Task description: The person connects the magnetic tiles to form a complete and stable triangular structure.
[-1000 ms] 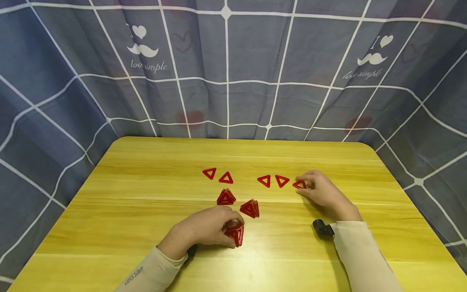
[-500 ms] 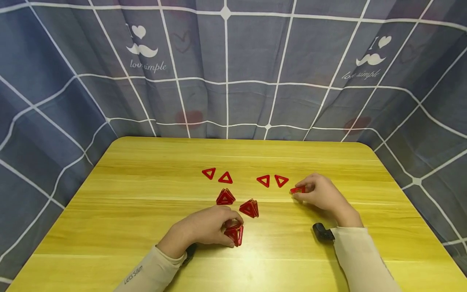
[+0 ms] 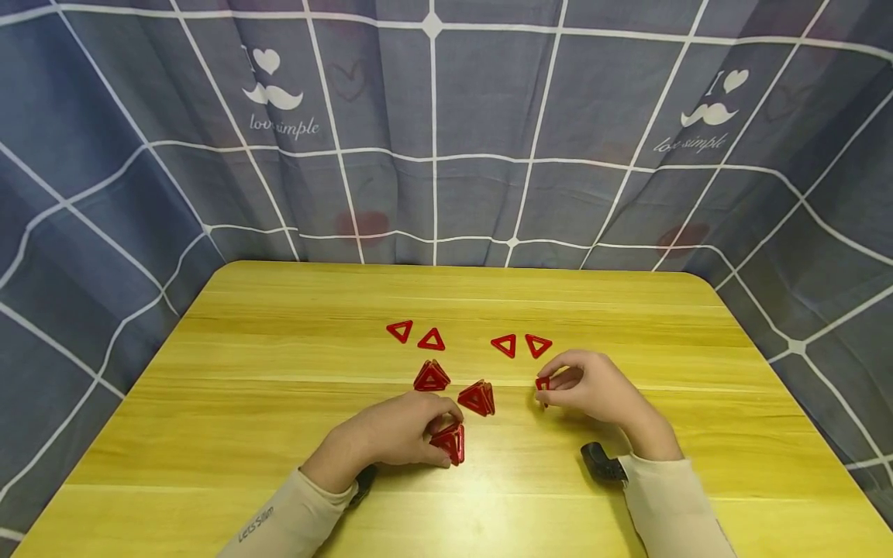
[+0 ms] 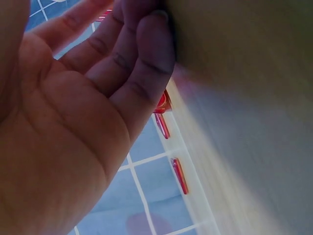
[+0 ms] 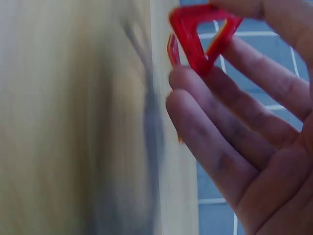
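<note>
My left hand (image 3: 398, 430) curls its thumb and fingers round a red triangle assembly (image 3: 453, 443) low on the table; in the left wrist view the fingers hide it. To the right, my right hand (image 3: 593, 391) pinches a single open-centred red triangle tile (image 5: 191, 39) between thumb and fingers, and a shadow falls on the table beneath. Between the hands and farther back stand two red pyramids of triangle tiles, a left pyramid (image 3: 432, 377) and a right pyramid (image 3: 477, 397).
Behind the pyramids, two loose tiles lie at the left, an outer tile (image 3: 401, 332) and an inner tile (image 3: 432, 340). Two more lie farther right, a tile (image 3: 505, 346) and its neighbour (image 3: 538, 346). A grey-blue checked curtain (image 3: 481, 194) surrounds the wooden table (image 3: 244, 372).
My right hand has lifted its triangle tile from the row's right end and carried it left and nearer. My left hand has stayed almost in place, its assembly shifting slightly.
</note>
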`<state>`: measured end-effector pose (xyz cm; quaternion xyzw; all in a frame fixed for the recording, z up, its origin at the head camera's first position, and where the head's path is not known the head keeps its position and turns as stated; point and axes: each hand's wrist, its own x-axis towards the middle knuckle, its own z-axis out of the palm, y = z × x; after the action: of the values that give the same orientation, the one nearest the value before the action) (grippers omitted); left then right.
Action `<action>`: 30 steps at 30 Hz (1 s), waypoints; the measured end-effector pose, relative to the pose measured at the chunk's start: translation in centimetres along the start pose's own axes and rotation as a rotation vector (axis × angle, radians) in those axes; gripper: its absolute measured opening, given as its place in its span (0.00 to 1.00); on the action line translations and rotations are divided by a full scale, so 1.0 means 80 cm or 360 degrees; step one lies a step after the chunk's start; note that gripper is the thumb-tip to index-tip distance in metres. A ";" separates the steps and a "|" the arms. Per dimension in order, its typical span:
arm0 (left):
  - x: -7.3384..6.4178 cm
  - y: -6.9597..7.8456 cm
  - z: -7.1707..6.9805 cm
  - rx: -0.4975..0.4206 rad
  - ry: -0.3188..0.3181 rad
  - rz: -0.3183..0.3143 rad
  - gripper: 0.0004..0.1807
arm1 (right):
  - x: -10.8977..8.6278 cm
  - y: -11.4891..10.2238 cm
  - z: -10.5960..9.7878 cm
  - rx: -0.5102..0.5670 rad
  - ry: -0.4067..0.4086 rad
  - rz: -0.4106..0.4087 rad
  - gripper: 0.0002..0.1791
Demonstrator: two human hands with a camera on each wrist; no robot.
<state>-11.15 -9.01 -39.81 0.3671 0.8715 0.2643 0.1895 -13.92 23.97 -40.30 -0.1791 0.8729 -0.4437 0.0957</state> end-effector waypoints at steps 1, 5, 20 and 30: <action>0.000 0.000 0.000 -0.0013 0.0002 -0.0008 0.24 | 0.000 -0.003 0.003 0.0033 -0.0034 -0.0005 0.13; -0.001 0.000 -0.002 -0.0035 -0.0004 -0.0025 0.22 | 0.002 -0.015 0.015 0.0088 -0.0145 -0.0034 0.14; 0.002 -0.002 -0.002 -0.0013 0.0008 -0.0024 0.21 | 0.003 -0.053 0.060 0.0160 -0.0409 -0.0175 0.12; 0.001 -0.002 -0.002 0.0004 0.0025 -0.0018 0.21 | 0.007 -0.066 0.093 0.0093 -0.0466 -0.0257 0.10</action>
<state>-11.37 -9.09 -39.80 0.3604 0.8753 0.2650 0.1836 -10.80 15.40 -40.37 -0.3085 0.8190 -0.4443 0.1912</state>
